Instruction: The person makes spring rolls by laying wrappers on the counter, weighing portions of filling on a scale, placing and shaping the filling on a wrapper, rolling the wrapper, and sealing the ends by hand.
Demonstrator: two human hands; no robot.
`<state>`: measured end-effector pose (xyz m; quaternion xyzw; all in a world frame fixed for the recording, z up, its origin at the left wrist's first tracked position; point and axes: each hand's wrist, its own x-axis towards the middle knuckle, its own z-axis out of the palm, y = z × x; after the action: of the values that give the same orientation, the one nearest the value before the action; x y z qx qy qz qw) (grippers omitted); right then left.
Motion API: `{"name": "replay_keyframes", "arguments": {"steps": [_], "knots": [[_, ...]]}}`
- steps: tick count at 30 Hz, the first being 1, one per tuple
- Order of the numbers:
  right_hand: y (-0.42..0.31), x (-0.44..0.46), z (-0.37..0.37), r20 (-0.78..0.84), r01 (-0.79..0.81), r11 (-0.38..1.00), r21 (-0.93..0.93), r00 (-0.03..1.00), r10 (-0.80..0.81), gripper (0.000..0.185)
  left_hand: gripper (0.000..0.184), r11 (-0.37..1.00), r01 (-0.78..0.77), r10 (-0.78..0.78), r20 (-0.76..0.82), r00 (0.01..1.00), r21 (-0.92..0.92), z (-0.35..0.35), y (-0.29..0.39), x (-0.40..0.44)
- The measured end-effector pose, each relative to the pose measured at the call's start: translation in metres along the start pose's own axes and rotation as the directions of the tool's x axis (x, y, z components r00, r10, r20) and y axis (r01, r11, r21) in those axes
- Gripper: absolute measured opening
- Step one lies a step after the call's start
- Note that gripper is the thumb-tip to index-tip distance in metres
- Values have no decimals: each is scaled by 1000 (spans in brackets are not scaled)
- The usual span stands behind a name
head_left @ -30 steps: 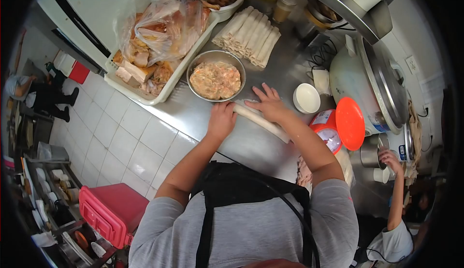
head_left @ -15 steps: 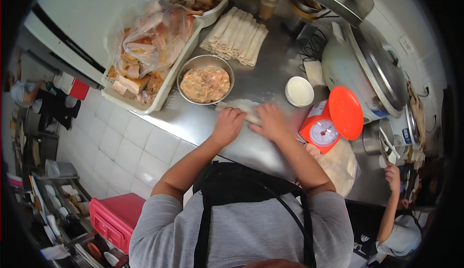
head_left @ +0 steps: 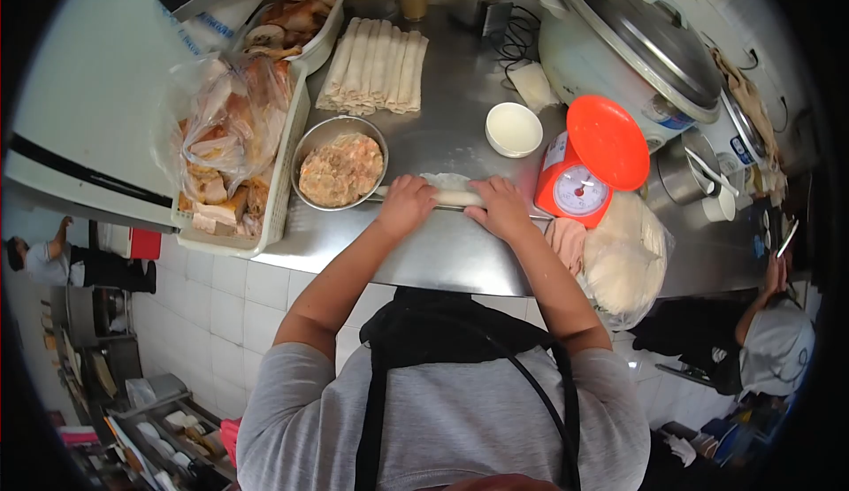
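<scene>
A long pale roll of thin wrapper [head_left: 458, 198] lies across the steel table in front of me. My left hand [head_left: 409, 206] has its fingers curled over the left part of this roll. At the right end, my right hand [head_left: 500, 209] grips it with the thumb on the near side. Just behind the roll, a whitish film or sheet shows on the metal. Left of my left hand stands a steel bowl [head_left: 297, 172] of minced filling [head_left: 342, 170]. Several finished rolls [head_left: 373, 66] lie stacked farther back.
A white basket [head_left: 295, 150] of bagged meat stands left, near roast poultry [head_left: 299, 15]. To the right are a small white bowl [head_left: 514, 130], a red scale [head_left: 579, 188], bagged dough [head_left: 623, 257] and a large lidded pot [head_left: 619, 57]. A co-worker [head_left: 771, 341] stands far right.
My view has turned, so the table things sit farther left. Both hands stay on the roll, which now lies nearly level across the view. The co-worker at right has shifted position.
</scene>
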<state>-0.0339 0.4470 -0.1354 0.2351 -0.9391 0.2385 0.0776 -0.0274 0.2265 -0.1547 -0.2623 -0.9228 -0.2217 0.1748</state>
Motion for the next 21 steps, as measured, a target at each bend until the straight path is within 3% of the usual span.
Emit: {"name": "replay_keyframes", "arguments": {"steps": [13,16,19,21], "knots": [[23,5,15,84,-172,977,127,983,162,16,10,997,80,-81,50,995,22,7,-16,18],[-3,12,12,-27,-268,923,-278,962,272,19,9,999,45,-46,46,998,14,5,-18,22],[-23,17,5,-149,-13,988,-156,989,-10,25,10,1000,0,0,44,999,7,5,-23,30],[-17,16,15,-90,3,995,-98,996,-12,26,11,1000,0,-1,57,998,7,5,-25,30]]}}
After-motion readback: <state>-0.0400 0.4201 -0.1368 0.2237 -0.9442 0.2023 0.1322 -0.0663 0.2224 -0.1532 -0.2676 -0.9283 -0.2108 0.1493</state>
